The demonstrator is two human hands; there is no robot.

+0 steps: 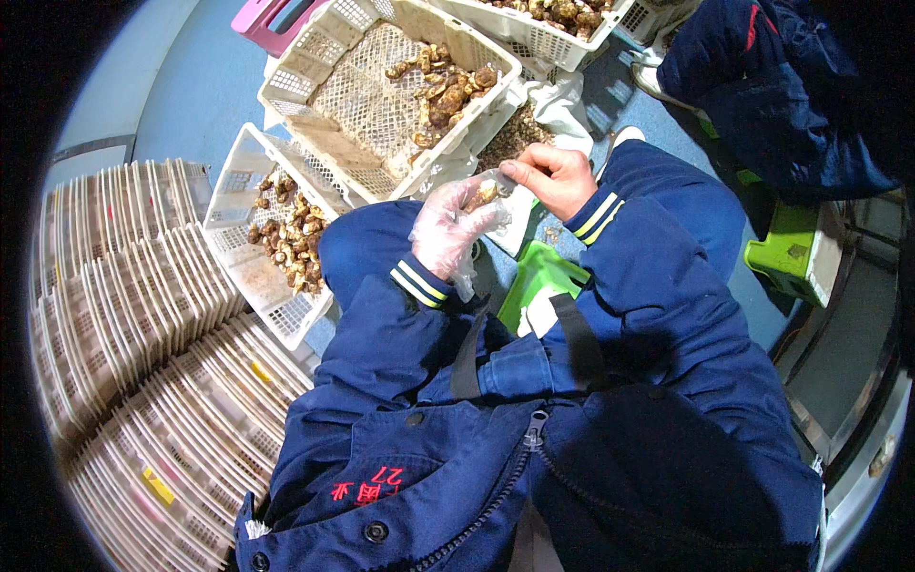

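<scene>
Mushroom (484,195) sits in the left hand (446,227) at the middle of the head view, above the gap between the person's knees. That hand wears a thin clear plastic glove, and its curled fingers grasp the mushroom and partly hide it. The bare right hand (555,179) is just beside it, thumb and forefinger drawn together at the mushroom's upper right; whether they pinch the mushroom itself or something small, I cannot tell.

Just beyond the hands stands a large white crate (303,112), with loose mushrooms (448,100) gathered toward its right side. Left of it, a second white crate (250,272) stands at an angle, holding a pile of smaller mushrooms (291,238); the left knee covers part of its right side. Farther off, at the top edge, another crate (519,30) is well filled.

Between large crate and right hand, brown crumbs (515,138) lie next to crumpled white sheeting (564,107). A green plastic object (543,272) shows between the thighs, partly hidden by the clothing. Stacks of nested white crates (143,257) crowd the left side. A pink stool (255,24) is at the top left, a green stool (796,250) at the right, and a co-worker's dark trouser leg (772,105) takes up the floor at upper right
</scene>
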